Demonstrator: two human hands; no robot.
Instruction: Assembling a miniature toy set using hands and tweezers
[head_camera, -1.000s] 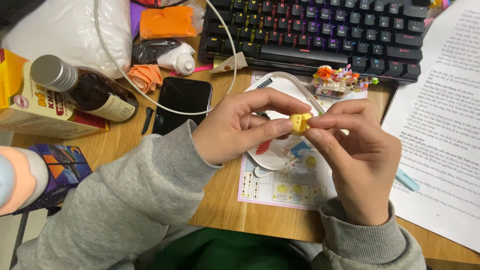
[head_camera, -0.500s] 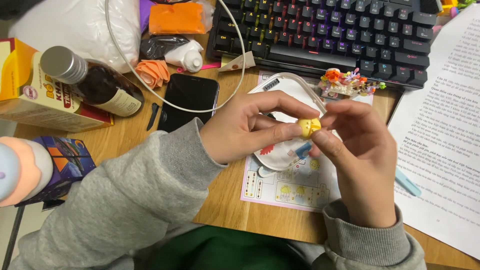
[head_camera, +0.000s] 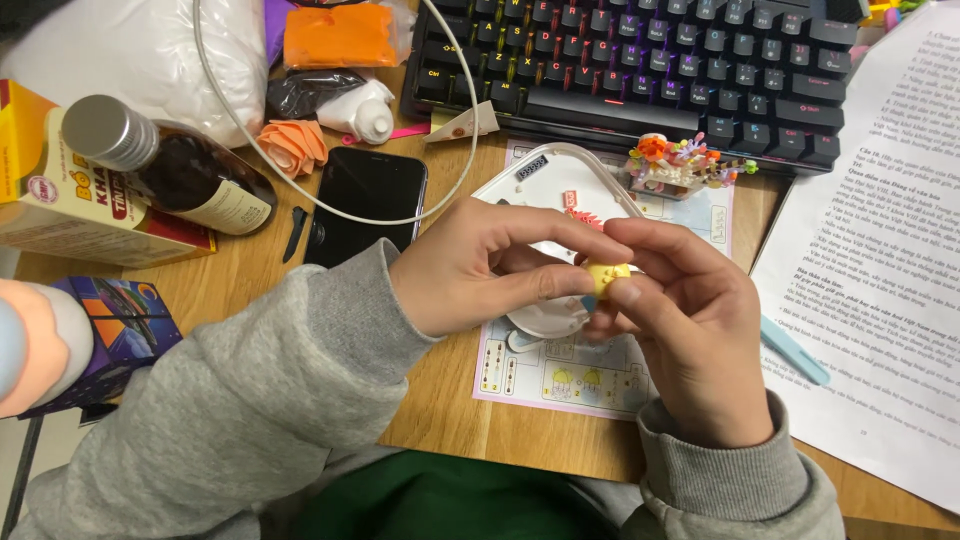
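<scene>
Both hands meet over the wooden desk (head_camera: 450, 400) and pinch one small yellow brick piece (head_camera: 606, 277) between their fingertips. My left hand (head_camera: 490, 270) comes in from the left in a grey sleeve, thumb and forefinger on the piece. My right hand (head_camera: 690, 330) closes on it from the right. Under the hands lie a white tray (head_camera: 545, 180) with small parts and a pink-edged instruction sheet (head_camera: 560, 375). A small colourful brick model (head_camera: 685, 165) stands just beyond, by the keyboard.
A black keyboard (head_camera: 650, 60) runs along the back. A black phone (head_camera: 365, 205), white cable (head_camera: 215, 110), brown bottle (head_camera: 165, 165) on a yellow box (head_camera: 60, 220), an orange paper rose (head_camera: 293, 145) and a white bag lie at left. Printed pages (head_camera: 880, 250) cover the right.
The two hands have stayed together on the yellow piece, turning it slightly between the fingertips. The view has shifted a little; the hands sit slightly lower in it.
</scene>
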